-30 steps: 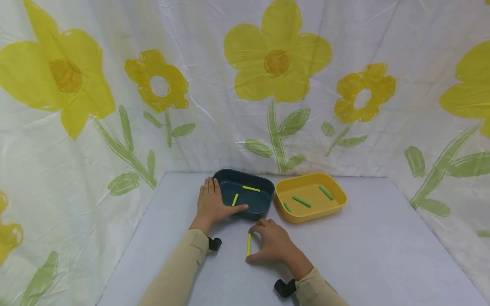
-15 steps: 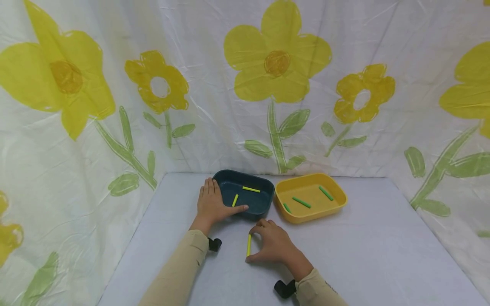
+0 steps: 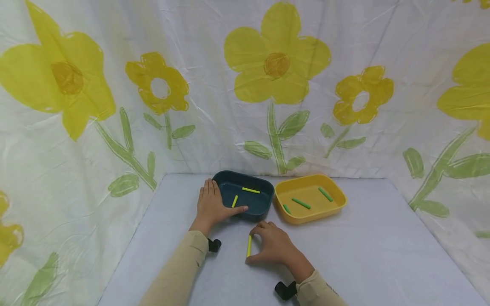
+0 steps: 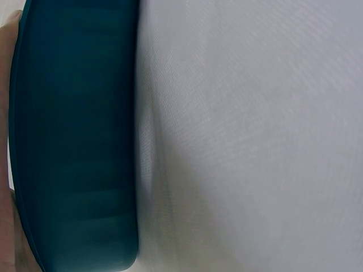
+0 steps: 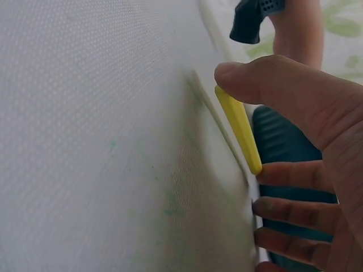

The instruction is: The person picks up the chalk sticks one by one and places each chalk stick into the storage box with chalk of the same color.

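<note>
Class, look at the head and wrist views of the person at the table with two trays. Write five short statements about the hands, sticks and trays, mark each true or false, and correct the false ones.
1. The right hand pinches a yellow stick lying on the table. True.
2. The dark blue tray holds three green sticks. False: it holds two yellow sticks.
3. The left hand rests against the dark blue tray, its thumb along the near rim. True.
4. The yellow tray stands to the left of the dark blue tray. False: it stands to its right.
5. The yellow tray holds three green sticks. True.
</note>
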A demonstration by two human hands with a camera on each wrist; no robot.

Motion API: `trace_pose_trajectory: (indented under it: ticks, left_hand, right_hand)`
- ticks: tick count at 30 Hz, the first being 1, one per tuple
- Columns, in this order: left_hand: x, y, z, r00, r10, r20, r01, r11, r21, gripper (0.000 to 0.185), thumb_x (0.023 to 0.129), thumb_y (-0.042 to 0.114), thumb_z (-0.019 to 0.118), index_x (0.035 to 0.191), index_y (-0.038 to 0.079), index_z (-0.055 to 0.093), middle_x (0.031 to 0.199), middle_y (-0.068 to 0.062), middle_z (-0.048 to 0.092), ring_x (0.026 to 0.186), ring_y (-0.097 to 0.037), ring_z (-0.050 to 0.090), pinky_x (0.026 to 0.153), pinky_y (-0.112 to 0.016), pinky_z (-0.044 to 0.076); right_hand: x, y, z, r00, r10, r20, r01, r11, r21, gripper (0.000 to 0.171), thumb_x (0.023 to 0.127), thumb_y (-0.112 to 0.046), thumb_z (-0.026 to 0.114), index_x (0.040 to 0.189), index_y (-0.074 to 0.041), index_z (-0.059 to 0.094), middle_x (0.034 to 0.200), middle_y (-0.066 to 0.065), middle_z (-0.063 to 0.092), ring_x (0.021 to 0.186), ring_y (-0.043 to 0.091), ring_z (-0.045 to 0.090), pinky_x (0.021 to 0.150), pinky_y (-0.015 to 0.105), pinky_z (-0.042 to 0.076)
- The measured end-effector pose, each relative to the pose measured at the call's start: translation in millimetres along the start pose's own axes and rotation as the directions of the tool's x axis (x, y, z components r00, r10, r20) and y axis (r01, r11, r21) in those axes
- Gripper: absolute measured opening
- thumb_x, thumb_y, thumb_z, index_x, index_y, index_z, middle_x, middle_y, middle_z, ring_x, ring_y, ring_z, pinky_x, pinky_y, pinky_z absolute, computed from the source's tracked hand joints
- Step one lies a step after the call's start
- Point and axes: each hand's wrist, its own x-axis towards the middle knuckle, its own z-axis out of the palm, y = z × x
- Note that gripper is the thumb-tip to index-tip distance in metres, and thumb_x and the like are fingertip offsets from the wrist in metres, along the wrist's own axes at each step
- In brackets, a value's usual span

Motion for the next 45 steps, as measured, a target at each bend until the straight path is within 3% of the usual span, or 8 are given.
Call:
trace_pose_trajectory:
  ticks: [11,20,30,45]
  left_hand:
    - [0.6,-3.2,2.0,1.000,0.000,0.015,0.000,1.000,-0.001,0.166,0.059,0.113,0.044,0.167,-0.008,0.007,0.177,-0.028,0.001,0.167,-0.039,0.001,0.136,-0.055,0.008]
    - [1.4,-1.8,0.2,1.000,-0.002,0.024,0.002,1.000,-0.001,0.163,0.062,0.109,0.050,0.167,-0.008,0.008,0.177,-0.028,0.002,0.167,-0.039,0.002,0.136,-0.055,0.009]
    - [1.3,-0.8,-0.1,0.999,-0.010,0.035,0.010,1.000,0.001,0.164,0.061,0.110,0.049,0.167,-0.008,0.007,0.177,-0.028,-0.001,0.167,-0.039,0.000,0.136,-0.056,0.007]
    - [1.5,-0.6,-0.5,0.999,-0.009,0.035,0.008,1.000,0.012,0.165,0.060,0.111,0.046,0.167,-0.008,0.008,0.177,-0.028,0.002,0.167,-0.040,0.001,0.136,-0.057,0.009]
  right_hand:
    - [-4,-2,-3,0.999,-0.027,-0.019,0.027,1.000,0.002,0.074,0.070,-0.070,0.089,0.126,-0.025,0.075,0.133,-0.002,0.067,0.123,0.021,0.062,0.102,0.049,0.057]
    - [-11,-7,-15,0.995,-0.032,-0.097,0.039,0.997,0.070,0.071,0.074,-0.066,0.089,0.130,-0.025,0.073,0.132,-0.005,0.067,0.121,0.015,0.062,0.100,0.045,0.058]
    - [-18,-11,-34,0.966,-0.080,-0.247,0.115,0.985,0.128,0.073,0.077,-0.064,0.089,0.134,-0.023,0.071,0.129,-0.005,0.068,0.115,0.018,0.066,0.095,0.041,0.060]
    - [-8,-5,-45,0.913,-0.067,-0.401,0.101,0.993,0.062,0.073,0.078,-0.056,0.091,0.136,-0.017,0.071,0.130,0.001,0.068,0.120,0.021,0.063,0.101,0.046,0.058]
